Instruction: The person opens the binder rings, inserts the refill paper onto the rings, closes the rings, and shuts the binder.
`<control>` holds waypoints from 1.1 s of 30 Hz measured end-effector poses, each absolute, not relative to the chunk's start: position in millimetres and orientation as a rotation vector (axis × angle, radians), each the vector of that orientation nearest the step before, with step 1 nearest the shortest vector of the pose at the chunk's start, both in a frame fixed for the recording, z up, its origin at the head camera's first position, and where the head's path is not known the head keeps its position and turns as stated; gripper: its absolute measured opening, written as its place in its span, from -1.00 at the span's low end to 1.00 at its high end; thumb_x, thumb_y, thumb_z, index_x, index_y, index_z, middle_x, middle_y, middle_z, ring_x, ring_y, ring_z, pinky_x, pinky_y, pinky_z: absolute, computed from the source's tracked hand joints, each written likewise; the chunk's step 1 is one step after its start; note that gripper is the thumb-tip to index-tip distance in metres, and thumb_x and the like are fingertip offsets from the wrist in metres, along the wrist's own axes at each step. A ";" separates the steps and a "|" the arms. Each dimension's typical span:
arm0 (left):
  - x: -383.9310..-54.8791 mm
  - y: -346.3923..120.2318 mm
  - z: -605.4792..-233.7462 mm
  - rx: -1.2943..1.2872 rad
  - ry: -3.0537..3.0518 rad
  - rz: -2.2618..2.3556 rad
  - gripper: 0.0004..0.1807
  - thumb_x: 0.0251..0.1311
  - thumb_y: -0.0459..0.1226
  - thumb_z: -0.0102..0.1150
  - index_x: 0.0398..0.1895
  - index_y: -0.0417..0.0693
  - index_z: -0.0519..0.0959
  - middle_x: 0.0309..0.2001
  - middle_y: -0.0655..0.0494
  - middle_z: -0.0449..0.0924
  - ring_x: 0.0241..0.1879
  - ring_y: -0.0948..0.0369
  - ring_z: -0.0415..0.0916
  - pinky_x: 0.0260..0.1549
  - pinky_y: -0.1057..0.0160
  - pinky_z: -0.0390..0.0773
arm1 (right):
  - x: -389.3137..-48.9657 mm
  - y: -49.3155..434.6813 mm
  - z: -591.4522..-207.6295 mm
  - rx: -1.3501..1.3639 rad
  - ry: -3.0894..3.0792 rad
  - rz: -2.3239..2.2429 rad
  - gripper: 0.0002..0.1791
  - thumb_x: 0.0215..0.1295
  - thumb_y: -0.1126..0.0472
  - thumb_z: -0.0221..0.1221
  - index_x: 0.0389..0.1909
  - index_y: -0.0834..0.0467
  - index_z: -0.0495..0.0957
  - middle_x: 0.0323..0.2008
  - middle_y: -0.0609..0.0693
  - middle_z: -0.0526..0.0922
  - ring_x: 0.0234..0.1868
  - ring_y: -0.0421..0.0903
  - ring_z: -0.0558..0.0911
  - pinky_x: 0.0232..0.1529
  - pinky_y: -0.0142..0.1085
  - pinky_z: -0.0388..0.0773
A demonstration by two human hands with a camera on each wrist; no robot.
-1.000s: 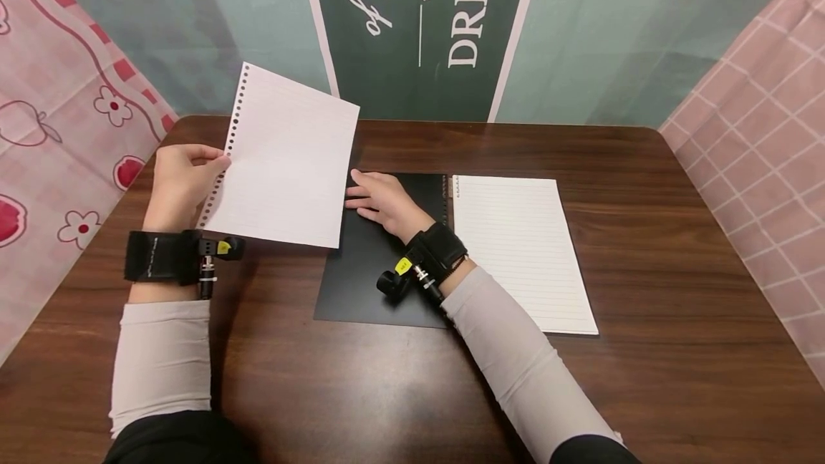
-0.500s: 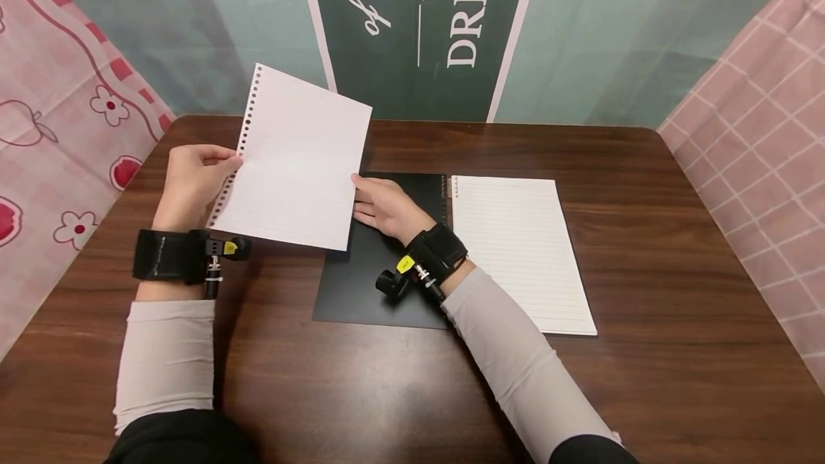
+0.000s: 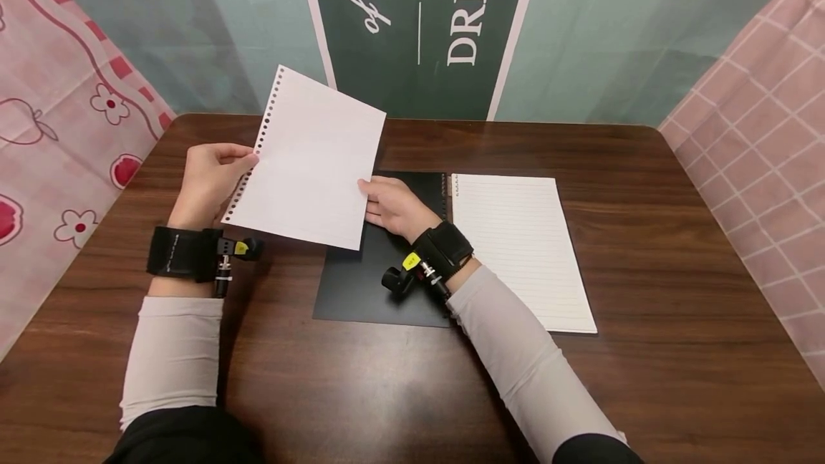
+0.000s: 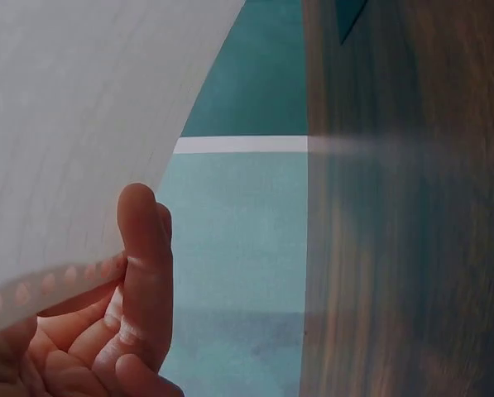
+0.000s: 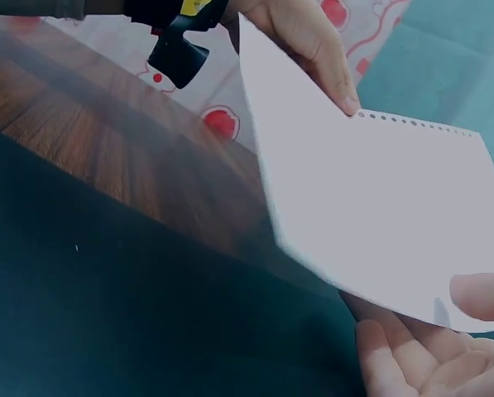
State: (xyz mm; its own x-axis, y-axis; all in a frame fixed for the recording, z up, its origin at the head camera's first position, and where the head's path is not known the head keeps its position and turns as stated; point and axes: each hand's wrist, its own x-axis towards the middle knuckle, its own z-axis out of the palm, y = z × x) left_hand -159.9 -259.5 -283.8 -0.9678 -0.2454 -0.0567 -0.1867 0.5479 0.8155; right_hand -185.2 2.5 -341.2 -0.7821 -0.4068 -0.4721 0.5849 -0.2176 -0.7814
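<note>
A loose white sheet of paper (image 3: 316, 163) with punched holes down its left side is held up, tilted, above the table. My left hand (image 3: 209, 181) pinches it at the holed edge; in the left wrist view the fingers (image 4: 146, 273) lie behind the sheet. My right hand (image 3: 401, 205) holds the opposite edge, thumb on the front and fingers underneath, as the right wrist view shows. Below lies an open notebook: its black cover (image 3: 361, 292) is partly hidden by the sheet and right hand, and its lined pages (image 3: 515, 249) face up on the right.
The notebook rests on a dark brown wooden table (image 3: 657, 249). Behind the table hangs a green cloth with lettering (image 3: 422, 41). Pink patterned cloth (image 3: 77, 134) borders the left side, and pink checked cloth (image 3: 760, 134) the right.
My left hand has carried the sheet to the right. My right hand, apart from the sheet a second ago, now has its thumb over the sheet's right edge. The notebook stays put.
</note>
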 end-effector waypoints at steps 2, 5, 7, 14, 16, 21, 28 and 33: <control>-159.4 -258.8 -284.5 0.379 -2.712 -1.427 -0.54 0.36 -0.05 0.16 0.09 -0.24 0.58 -0.54 0.50 0.53 -0.54 0.44 0.53 -0.52 0.39 0.58 | -185.1 5.8 -340.8 0.225 1.425 -2.037 -0.52 0.55 0.23 -0.03 0.43 0.18 0.28 0.36 0.18 0.43 0.41 0.07 0.42 0.44 -0.09 0.28; -157.6 -257.7 -286.0 0.413 -2.723 -1.456 -0.54 0.35 -0.03 0.17 0.11 -0.19 0.58 -0.50 0.46 0.55 -0.52 0.40 0.56 -0.51 0.35 0.62 | -184.8 9.3 -340.9 0.229 1.433 -2.026 -0.49 0.55 0.27 -0.04 0.46 0.17 0.24 0.38 0.17 0.42 0.42 0.06 0.41 0.45 -0.10 0.27; -156.5 -257.0 -287.0 0.425 -2.720 -1.489 -0.53 0.34 -0.02 0.17 0.12 -0.18 0.58 -0.48 0.44 0.56 -0.50 0.39 0.57 -0.49 0.33 0.64 | -184.5 11.0 -341.2 0.230 1.435 -2.017 -0.49 0.54 0.28 -0.05 0.47 0.16 0.23 0.38 0.16 0.42 0.42 0.05 0.40 0.44 -0.10 0.28; -158.3 -253.1 -289.2 0.309 -2.751 -1.428 -0.51 0.35 -0.02 0.17 0.12 -0.21 0.61 -0.34 0.36 0.62 -0.36 0.39 0.54 -0.38 0.44 0.54 | -185.4 19.0 -340.8 0.230 1.434 -2.042 -0.48 0.55 0.30 -0.06 0.47 0.15 0.22 0.38 0.17 0.41 0.42 0.07 0.41 0.43 -0.08 0.29; -159.0 -252.1 -289.4 0.278 -2.772 -1.408 -0.50 0.35 0.00 0.16 0.13 -0.21 0.62 -0.25 0.28 0.64 -0.31 0.37 0.51 -0.34 0.43 0.52 | -186.2 21.7 -340.7 0.238 1.426 -2.052 -0.46 0.55 0.30 -0.06 0.49 0.14 0.18 0.38 0.17 0.40 0.42 0.07 0.41 0.43 -0.07 0.29; -160.2 -250.2 -290.3 0.223 -2.829 -1.405 -0.47 0.34 0.04 0.15 0.12 -0.20 0.62 -0.24 0.27 0.63 -0.27 0.30 0.49 -0.33 0.33 0.56 | -188.4 28.1 -340.6 0.262 1.442 -2.058 -0.43 0.55 0.30 -0.07 0.52 0.11 0.13 0.37 0.16 0.42 0.40 0.07 0.43 0.41 -0.06 0.32; -161.4 -246.1 -292.5 0.214 -2.899 -1.434 -0.45 0.36 0.05 0.12 0.10 -0.24 0.63 -0.18 0.13 0.59 -0.18 0.08 0.49 -0.35 0.25 0.51 | -189.3 37.4 -339.0 0.274 1.493 -2.050 -0.45 0.55 0.29 -0.06 0.50 0.09 0.18 0.35 0.16 0.44 0.37 0.08 0.46 0.39 -0.05 0.35; -162.4 -243.1 -294.7 0.201 -2.894 -1.503 -0.49 0.36 -0.01 0.15 0.07 -0.29 0.63 -0.34 0.29 0.60 -0.24 0.10 0.54 -0.36 0.24 0.54 | -189.8 43.5 -336.6 0.276 1.545 -2.031 -0.44 0.55 0.30 -0.07 0.52 0.08 0.16 0.36 0.15 0.43 0.37 0.07 0.46 0.38 -0.07 0.36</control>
State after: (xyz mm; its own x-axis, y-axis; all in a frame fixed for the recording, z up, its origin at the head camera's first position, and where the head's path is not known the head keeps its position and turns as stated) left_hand -162.4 -243.1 -294.7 -0.9846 -0.0509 -0.1675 -0.1663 0.5709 0.8040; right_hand -189.8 43.5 -336.6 -0.8178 -0.3113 -0.4840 0.5495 -0.1728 -0.8174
